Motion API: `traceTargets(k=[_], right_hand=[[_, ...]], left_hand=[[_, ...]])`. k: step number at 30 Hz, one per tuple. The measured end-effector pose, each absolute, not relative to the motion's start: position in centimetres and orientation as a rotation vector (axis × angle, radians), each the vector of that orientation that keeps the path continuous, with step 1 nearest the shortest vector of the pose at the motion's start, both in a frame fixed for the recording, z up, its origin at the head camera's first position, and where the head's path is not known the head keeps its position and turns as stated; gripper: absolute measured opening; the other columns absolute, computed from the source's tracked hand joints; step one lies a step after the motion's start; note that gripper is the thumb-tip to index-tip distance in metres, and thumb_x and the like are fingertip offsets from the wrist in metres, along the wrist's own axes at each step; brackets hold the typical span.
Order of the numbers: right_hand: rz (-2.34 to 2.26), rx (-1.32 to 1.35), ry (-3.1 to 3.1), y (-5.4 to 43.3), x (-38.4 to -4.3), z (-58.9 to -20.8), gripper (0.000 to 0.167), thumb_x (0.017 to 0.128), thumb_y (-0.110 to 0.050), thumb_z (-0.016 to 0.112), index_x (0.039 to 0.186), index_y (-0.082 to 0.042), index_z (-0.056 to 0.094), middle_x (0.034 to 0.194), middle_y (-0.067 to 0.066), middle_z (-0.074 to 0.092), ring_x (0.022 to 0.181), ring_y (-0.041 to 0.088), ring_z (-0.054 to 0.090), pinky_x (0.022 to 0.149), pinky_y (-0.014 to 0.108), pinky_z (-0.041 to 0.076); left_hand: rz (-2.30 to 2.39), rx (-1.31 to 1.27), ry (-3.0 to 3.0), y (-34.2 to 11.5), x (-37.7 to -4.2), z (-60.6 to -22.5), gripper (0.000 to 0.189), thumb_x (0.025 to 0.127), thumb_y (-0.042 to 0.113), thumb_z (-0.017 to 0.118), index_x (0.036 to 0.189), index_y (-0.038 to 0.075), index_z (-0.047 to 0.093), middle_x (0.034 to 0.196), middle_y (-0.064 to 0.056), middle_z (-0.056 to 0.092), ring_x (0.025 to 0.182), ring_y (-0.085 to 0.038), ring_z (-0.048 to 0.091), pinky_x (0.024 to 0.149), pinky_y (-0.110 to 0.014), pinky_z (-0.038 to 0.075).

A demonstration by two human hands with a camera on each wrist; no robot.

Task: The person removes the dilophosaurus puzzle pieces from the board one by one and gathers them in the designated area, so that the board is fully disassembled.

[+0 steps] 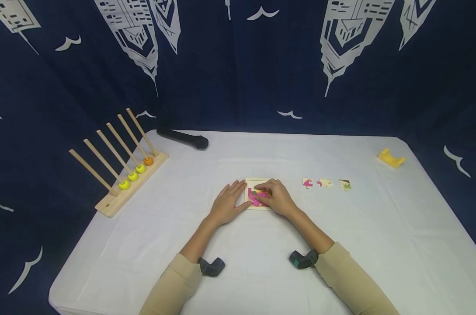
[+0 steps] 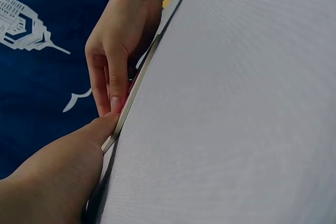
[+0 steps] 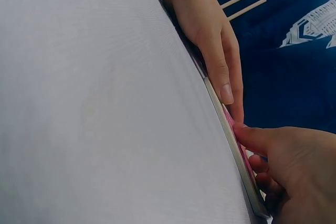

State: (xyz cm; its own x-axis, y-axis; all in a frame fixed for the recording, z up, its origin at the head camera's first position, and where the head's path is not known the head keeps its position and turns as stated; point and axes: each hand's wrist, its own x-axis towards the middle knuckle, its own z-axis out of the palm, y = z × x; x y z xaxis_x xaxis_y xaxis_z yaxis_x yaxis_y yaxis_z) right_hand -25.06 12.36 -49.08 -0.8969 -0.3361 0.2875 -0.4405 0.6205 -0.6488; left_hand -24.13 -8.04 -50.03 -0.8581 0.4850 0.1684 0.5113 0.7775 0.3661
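The wooden puzzle tray (image 1: 256, 180) lies on the bench (image 1: 261, 271) with pink pieces (image 1: 253, 201) inside, its right side hidden under the right hand (image 1: 278, 199). That one bends over it; whether it pinches a piece, I can't tell. The left hand (image 1: 227, 206) lies relaxed, fingers extended, thumb at the tray's edge.

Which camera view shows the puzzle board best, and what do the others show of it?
The head view: it looks down on the puzzle board, showing its pink-patterned face, partly hidden by the left hand and right hand. Both wrist views catch the board nearly edge-on: a pale side with only a sliver of pink.
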Motion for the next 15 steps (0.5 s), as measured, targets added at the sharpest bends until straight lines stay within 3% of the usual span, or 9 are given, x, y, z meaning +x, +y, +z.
traceTargets(k=[15], right_hand=[[1.218,0.668,-2.597,12.46,-25.09,-49.17,0.03,0.075,-0.014,0.078,0.102,-0.006,0.069,0.089,0.004,0.066,0.079,0.019,0.053,0.067,0.031,0.046]], left_hand=[[-0.625,-0.816,-2.907,-8.04,-24.12,-49.99,0.067,0.093,0.049,0.046,0.144,0.008,0.032,0.15,-0.004,0.027,0.138,-0.018,0.017,0.113,-0.035,0.008]])
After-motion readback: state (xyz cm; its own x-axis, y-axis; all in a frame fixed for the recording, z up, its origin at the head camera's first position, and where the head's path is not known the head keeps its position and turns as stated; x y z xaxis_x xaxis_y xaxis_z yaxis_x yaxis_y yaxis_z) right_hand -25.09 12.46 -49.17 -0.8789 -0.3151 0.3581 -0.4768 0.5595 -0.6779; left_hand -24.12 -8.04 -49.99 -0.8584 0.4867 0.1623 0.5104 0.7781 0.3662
